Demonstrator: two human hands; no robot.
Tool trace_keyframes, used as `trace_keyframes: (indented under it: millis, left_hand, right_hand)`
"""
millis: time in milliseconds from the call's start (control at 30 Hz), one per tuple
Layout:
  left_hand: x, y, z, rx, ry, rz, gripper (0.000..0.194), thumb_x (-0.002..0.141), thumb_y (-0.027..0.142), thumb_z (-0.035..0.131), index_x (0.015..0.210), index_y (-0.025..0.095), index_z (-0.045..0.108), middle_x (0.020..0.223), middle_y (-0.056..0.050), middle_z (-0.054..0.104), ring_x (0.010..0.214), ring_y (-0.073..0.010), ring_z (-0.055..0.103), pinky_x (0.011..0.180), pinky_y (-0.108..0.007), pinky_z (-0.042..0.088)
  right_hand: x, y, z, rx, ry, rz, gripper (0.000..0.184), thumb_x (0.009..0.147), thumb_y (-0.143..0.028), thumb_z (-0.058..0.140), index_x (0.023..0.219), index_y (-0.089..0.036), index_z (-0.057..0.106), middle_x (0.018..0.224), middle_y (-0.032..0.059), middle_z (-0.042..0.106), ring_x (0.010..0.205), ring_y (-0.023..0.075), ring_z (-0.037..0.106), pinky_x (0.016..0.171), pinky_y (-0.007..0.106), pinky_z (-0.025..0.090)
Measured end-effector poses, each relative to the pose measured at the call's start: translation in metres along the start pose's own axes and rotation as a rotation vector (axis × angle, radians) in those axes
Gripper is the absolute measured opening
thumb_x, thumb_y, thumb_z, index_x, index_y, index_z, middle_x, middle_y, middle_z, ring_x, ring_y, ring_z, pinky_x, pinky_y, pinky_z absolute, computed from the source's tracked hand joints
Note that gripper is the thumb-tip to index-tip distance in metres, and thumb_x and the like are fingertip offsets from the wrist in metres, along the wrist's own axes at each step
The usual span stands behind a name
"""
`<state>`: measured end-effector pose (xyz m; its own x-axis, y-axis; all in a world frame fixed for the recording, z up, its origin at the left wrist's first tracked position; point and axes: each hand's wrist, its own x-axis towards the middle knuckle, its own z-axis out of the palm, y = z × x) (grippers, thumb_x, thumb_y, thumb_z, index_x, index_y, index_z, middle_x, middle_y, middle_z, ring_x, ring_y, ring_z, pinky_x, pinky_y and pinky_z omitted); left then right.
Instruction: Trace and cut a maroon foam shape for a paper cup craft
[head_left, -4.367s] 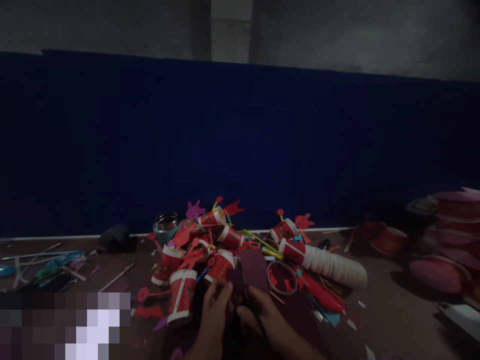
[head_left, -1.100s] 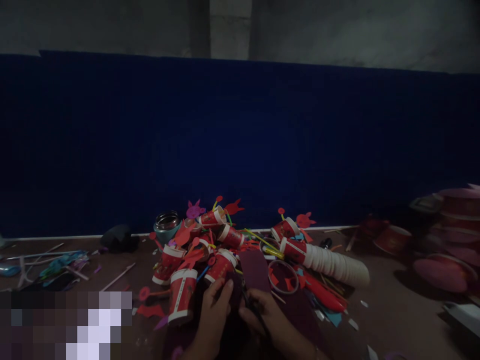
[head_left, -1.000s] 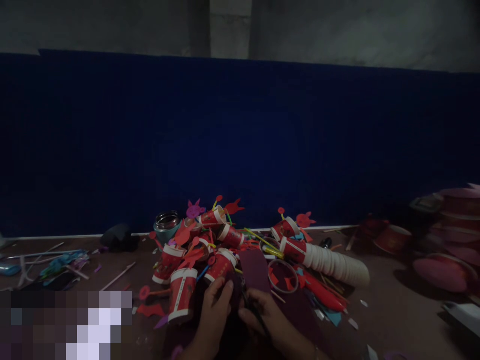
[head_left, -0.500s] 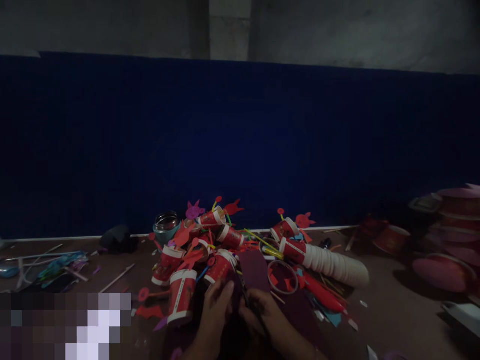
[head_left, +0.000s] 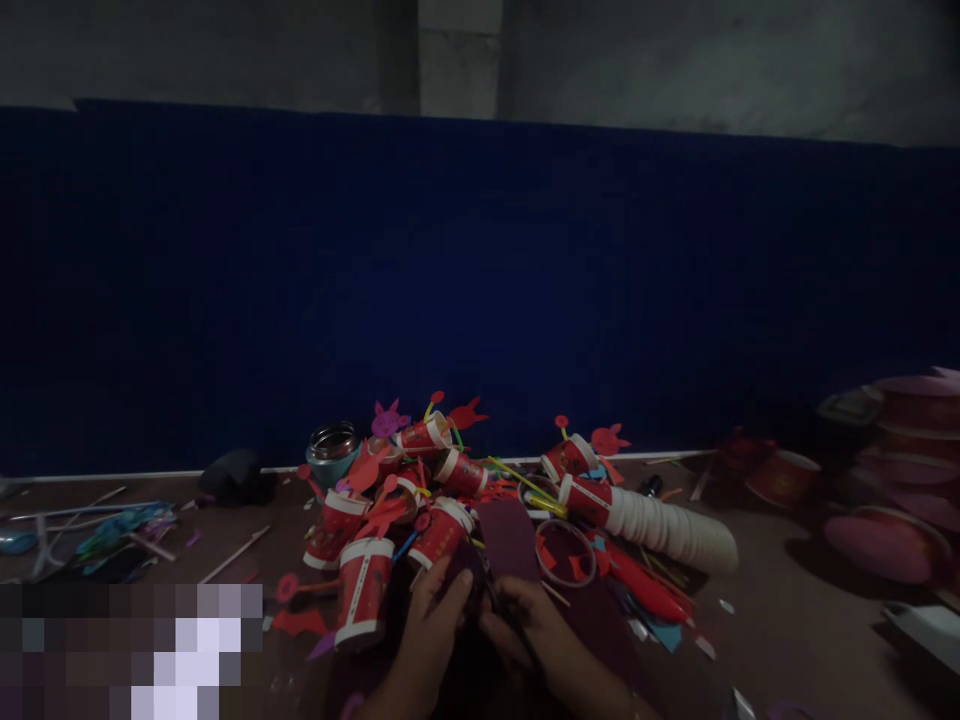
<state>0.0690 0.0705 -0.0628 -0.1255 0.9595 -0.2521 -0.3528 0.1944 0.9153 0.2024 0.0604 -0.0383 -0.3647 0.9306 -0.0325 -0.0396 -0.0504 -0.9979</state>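
At the bottom middle my left hand [head_left: 439,612] is closed on a piece of dark purple paper [head_left: 465,562], thumb on top. Close to its right, my right hand [head_left: 532,622] grips dark scissors [head_left: 492,592] whose blades meet the paper; the handles are mostly hidden by fingers and shadow. Beyond the hands lies a flat purple paper strip [head_left: 510,535]. Just left of my left hand are a red paper cup [head_left: 365,590] and another tilted red cup [head_left: 441,530]. A clear round container [head_left: 565,553] with red scraps sits right of the strip.
Behind stand several red cups with paper animal shapes [head_left: 388,420] and a teal jar [head_left: 333,455]. A long stack of cups [head_left: 667,530] lies to the right, beside a red pouch-like item [head_left: 651,588]. A blue panel [head_left: 480,280] closes off the back.
The purple paper in my left hand now shows higher between my hands, and the scissor blades that stood spread above it are less visible. Both hands have stayed nearly in place.
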Motion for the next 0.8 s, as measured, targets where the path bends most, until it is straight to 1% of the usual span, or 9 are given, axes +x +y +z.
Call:
trace_keyframes:
  millis: [100,200,267,367,500,533,633,733,800]
  left_hand:
    - [-0.001,0.002,0.001,-0.012,0.022,-0.021,0.055,0.050,0.042,0.077,0.096,0.014,0.063,0.079,-0.005,0.066,0.078,-0.0210,0.062,0.065,-0.027,0.047]
    - [0.002,-0.003,0.000,-0.039,0.058,-0.053,0.058,0.049,0.041,0.078,0.098,0.014,0.062,0.090,-0.006,0.065,0.080,-0.0201,0.061,0.065,-0.027,0.047]
    - [0.005,-0.007,-0.001,-0.054,0.073,-0.073,0.062,0.047,0.041,0.079,0.099,0.013,0.060,0.094,-0.007,0.064,0.079,-0.0196,0.061,0.064,-0.027,0.047]
    - [0.005,-0.008,-0.001,-0.085,0.076,-0.095,0.064,0.044,0.040,0.080,0.099,0.013,0.060,0.092,-0.007,0.064,0.076,-0.0189,0.062,0.063,-0.028,0.048]
    - [-0.003,0.002,0.001,-0.150,0.076,-0.136,0.056,0.045,0.033,0.082,0.094,0.018,0.062,0.088,-0.003,0.067,0.077,-0.0183,0.063,0.068,-0.027,0.049]
    - [-0.005,0.005,0.002,-0.168,0.057,-0.138,0.053,0.046,0.034,0.082,0.093,0.019,0.063,0.087,-0.003,0.068,0.079,-0.0184,0.063,0.069,-0.027,0.049]
    - [-0.009,0.006,0.004,-0.182,-0.056,-0.106,0.043,0.051,0.041,0.079,0.086,0.019,0.065,0.084,-0.003,0.068,0.082,-0.0192,0.062,0.072,-0.028,0.048]
    - [-0.007,0.002,0.005,-0.100,-0.145,-0.073,0.036,0.055,0.045,0.076,0.073,0.017,0.065,0.069,-0.001,0.065,0.069,-0.0156,0.060,0.065,-0.025,0.046]
    - [-0.004,-0.001,0.005,-0.068,-0.148,-0.045,0.034,0.057,0.046,0.074,0.068,0.016,0.064,0.061,0.002,0.061,0.062,-0.0131,0.056,0.061,-0.024,0.043]
  right_hand:
    - [0.000,-0.001,-0.003,-0.011,-0.012,0.038,0.040,0.061,-0.050,0.070,0.065,-0.017,0.048,0.051,-0.0076,0.043,0.044,0.0054,0.035,0.042,0.018,0.030]
    - [-0.001,-0.003,-0.006,-0.053,-0.033,0.063,0.040,0.061,-0.051,0.070,0.067,-0.017,0.049,0.051,-0.0078,0.044,0.042,0.0049,0.036,0.041,0.017,0.030]
    - [-0.001,-0.003,-0.007,-0.071,-0.036,0.054,0.041,0.060,-0.049,0.072,0.065,-0.017,0.049,0.052,-0.0077,0.045,0.044,0.0046,0.037,0.042,0.017,0.031]
    - [0.000,-0.001,-0.009,-0.089,-0.033,0.065,0.041,0.059,-0.049,0.073,0.064,-0.017,0.047,0.049,-0.0085,0.044,0.042,0.0046,0.037,0.040,0.016,0.030]
    - [0.001,0.001,-0.007,-0.081,-0.036,0.085,0.041,0.060,-0.051,0.071,0.065,-0.018,0.047,0.048,-0.0087,0.043,0.037,0.0045,0.035,0.036,0.016,0.027]
    - [0.000,0.000,-0.006,-0.065,-0.022,0.077,0.041,0.060,-0.051,0.071,0.065,-0.018,0.047,0.049,-0.0085,0.044,0.038,0.0044,0.035,0.036,0.016,0.027]
    - [0.000,-0.002,-0.004,-0.023,0.031,0.043,0.041,0.060,-0.051,0.070,0.064,-0.018,0.047,0.051,-0.0075,0.045,0.042,0.0052,0.037,0.040,0.017,0.029]
    - [0.000,0.000,-0.003,-0.007,0.047,0.016,0.042,0.061,-0.053,0.070,0.064,-0.018,0.047,0.051,-0.0076,0.044,0.044,0.0059,0.037,0.043,0.018,0.030]
    - [0.001,0.002,-0.004,-0.001,0.023,0.004,0.042,0.060,-0.052,0.071,0.064,-0.018,0.046,0.051,-0.0077,0.044,0.045,0.0060,0.037,0.043,0.018,0.030]
